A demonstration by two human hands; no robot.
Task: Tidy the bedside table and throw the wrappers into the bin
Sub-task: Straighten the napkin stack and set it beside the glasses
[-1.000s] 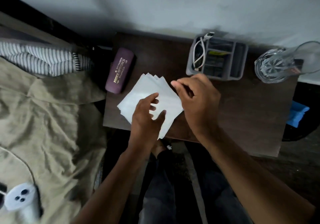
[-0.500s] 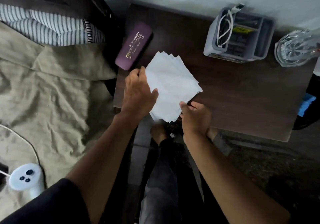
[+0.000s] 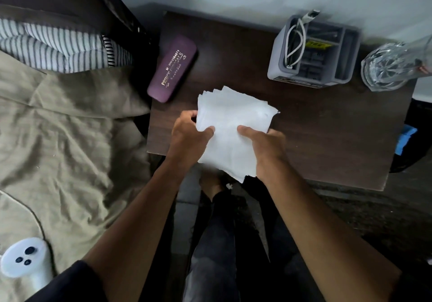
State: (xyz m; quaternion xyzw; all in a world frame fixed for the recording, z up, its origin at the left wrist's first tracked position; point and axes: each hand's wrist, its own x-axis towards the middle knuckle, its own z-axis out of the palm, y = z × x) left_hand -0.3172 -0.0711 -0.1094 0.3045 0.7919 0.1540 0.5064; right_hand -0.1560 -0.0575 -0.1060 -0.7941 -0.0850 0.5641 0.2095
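A stack of several white paper napkins [image 3: 233,119] is lifted over the front edge of the dark wooden bedside table [image 3: 327,138]. My left hand [image 3: 189,138] grips the stack's left edge, thumb on top. My right hand [image 3: 266,149] grips its lower right side, thumb pressed on the top sheet. The sheets are fanned slightly at the far corners. No bin is in sight.
A purple glasses case [image 3: 173,68] lies at the table's left rear. A grey organiser [image 3: 313,51] with a white cable stands at the back, a clear glass jug [image 3: 392,68] at the far right. The bed with a beige sheet [image 3: 65,138] and striped pillow [image 3: 58,47] is on the left, and a white controller [image 3: 23,259] lies on it.
Both hands have closed on the napkin stack and raised it off the table toward me. Earlier they were squaring it flat on the tabletop.
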